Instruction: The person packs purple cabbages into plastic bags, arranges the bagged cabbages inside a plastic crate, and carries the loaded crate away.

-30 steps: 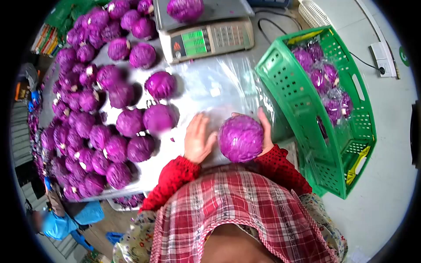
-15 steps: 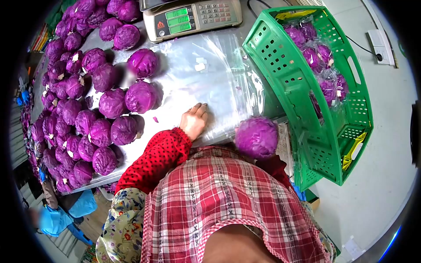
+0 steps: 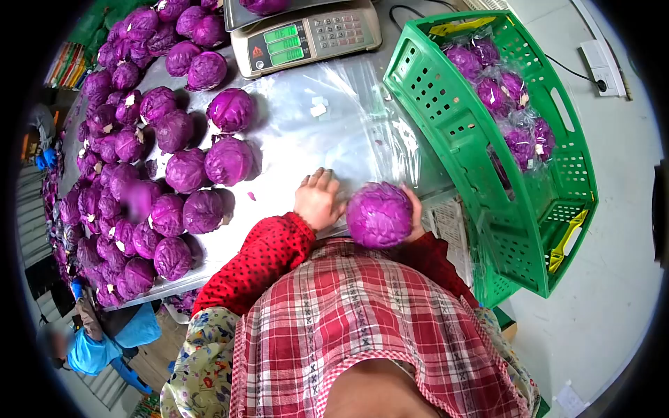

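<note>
My right hand (image 3: 416, 214) grips a purple cabbage (image 3: 380, 215) from its right side, in front of my apron at the table's near edge. The fingers curl round the far side, and the cabbage hides part of the palm. My left hand (image 3: 319, 200) rests on the clear plastic film (image 3: 348, 118), fingers stretched forward, with its thumb close to the cabbage. Left of that hand, loose purple cabbages (image 3: 228, 161) cover the table in a large group.
Beyond the film stands a weighing scale (image 3: 306, 38) with a lit display and a cabbage (image 3: 263, 5) on its pan. On the right, a green crate (image 3: 453, 139) holds several wrapped cabbages (image 3: 517, 139). A person in blue (image 3: 94, 352) is at lower left.
The cabbage in my right hand has moved left, towards my left hand, and my right fingers now show. The view has shifted slightly, bringing the cabbage on the scale into sight.
</note>
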